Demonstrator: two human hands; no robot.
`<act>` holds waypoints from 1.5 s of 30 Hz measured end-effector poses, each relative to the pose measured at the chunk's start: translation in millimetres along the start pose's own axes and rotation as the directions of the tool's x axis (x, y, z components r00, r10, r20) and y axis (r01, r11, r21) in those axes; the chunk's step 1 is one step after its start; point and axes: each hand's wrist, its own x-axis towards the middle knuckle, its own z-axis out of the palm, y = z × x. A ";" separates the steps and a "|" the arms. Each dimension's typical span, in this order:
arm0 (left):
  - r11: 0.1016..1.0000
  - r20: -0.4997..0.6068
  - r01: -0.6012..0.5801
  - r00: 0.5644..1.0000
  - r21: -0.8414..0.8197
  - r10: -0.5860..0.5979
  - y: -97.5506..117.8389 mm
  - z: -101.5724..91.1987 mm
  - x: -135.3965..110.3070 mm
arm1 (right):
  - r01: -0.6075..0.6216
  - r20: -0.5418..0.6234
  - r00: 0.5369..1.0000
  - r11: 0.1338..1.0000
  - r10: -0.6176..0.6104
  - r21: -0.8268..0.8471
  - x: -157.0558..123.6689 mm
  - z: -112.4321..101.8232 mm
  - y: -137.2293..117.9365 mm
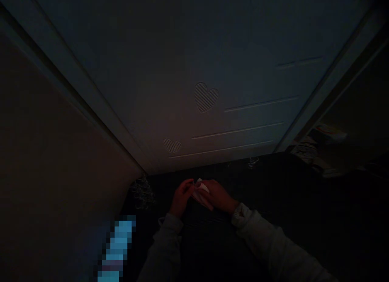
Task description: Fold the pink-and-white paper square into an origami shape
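Observation:
The scene is very dark. My left hand (pixel 181 197) and my right hand (pixel 218 196) meet over a dark surface (pixel 273 217) in front of me. Between them is a small pale object (pixel 201 191), perhaps paper or cloth; I cannot make out what it is. My right hand's fingers wrap round it from the right. The fingertips of my left hand pinch its left edge. Both arms wear light grey sleeves.
A pale panel (pixel 212 71) with two heart shapes and thin grooves rises behind the surface. A clear crinkled thing (pixel 142 191) lies at the left by the wall. Some papers or packets (pixel 316 150) sit at the far right. A blurred blue patch (pixel 117 249) is lower left.

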 end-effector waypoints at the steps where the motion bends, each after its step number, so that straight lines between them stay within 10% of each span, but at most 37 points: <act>1: 1.000 0.013 -0.001 1.000 -0.001 0.001 0.8 0.0 -0.4 | -0.001 -0.005 1.000 1.000 0.001 0.011 0.3 -0.5 -0.5; 45: 1.000 0.030 -0.014 0.999 0.001 0.014 -1.5 -0.3 -0.3 | -0.011 0.023 1.000 1.000 0.011 -0.017 0.1 0.4 1.8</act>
